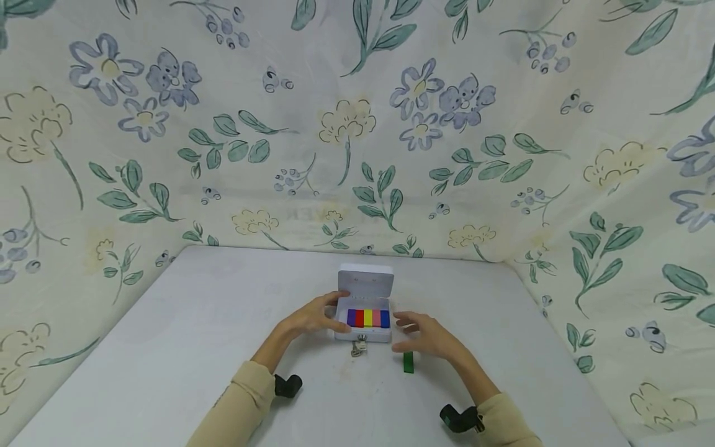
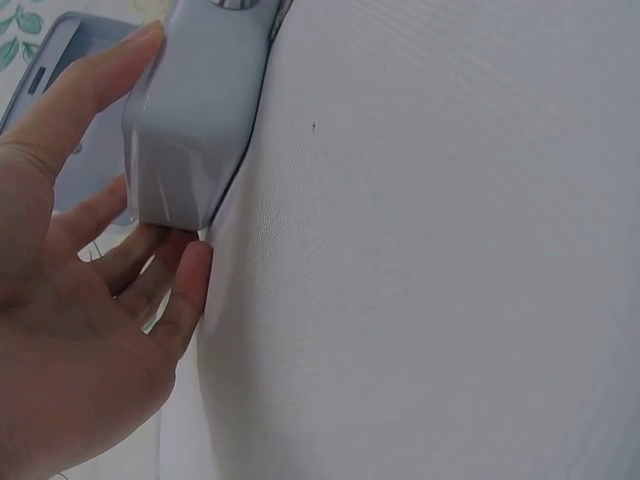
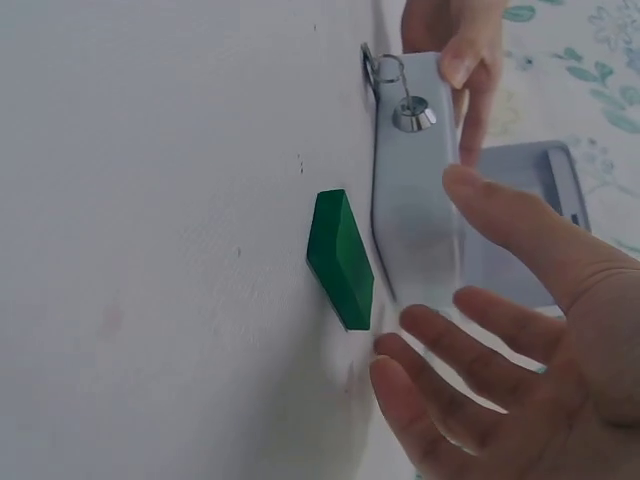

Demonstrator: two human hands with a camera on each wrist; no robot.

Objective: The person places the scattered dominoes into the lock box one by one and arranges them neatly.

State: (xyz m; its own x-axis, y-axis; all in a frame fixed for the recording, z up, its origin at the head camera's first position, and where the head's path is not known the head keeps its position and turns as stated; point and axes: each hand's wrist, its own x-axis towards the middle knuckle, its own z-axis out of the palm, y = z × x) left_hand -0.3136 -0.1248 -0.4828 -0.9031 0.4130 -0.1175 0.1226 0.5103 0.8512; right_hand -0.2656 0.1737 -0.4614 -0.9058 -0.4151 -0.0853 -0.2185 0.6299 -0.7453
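Note:
A small pale grey cash box (image 1: 342,336) stands on the table with its lid (image 1: 365,284) raised. Several coloured blocks (image 1: 368,318) in blue, red, yellow and pink lie side by side inside it. Keys on a ring (image 1: 359,348) hang from the front lock (image 3: 414,114). My left hand (image 1: 313,315) holds the box's left end, thumb at the front rim and fingers around the side. Beside the right end, my right hand (image 1: 427,335) is spread with nothing in it; whether it touches the box I cannot tell. A green block (image 3: 340,260) lies on the table near that hand.
The white table (image 1: 223,292) reaches back to a flower-patterned cloth (image 1: 301,205) that hangs behind and along both sides. Black wrist cameras (image 1: 459,419) are strapped at both sleeve cuffs.

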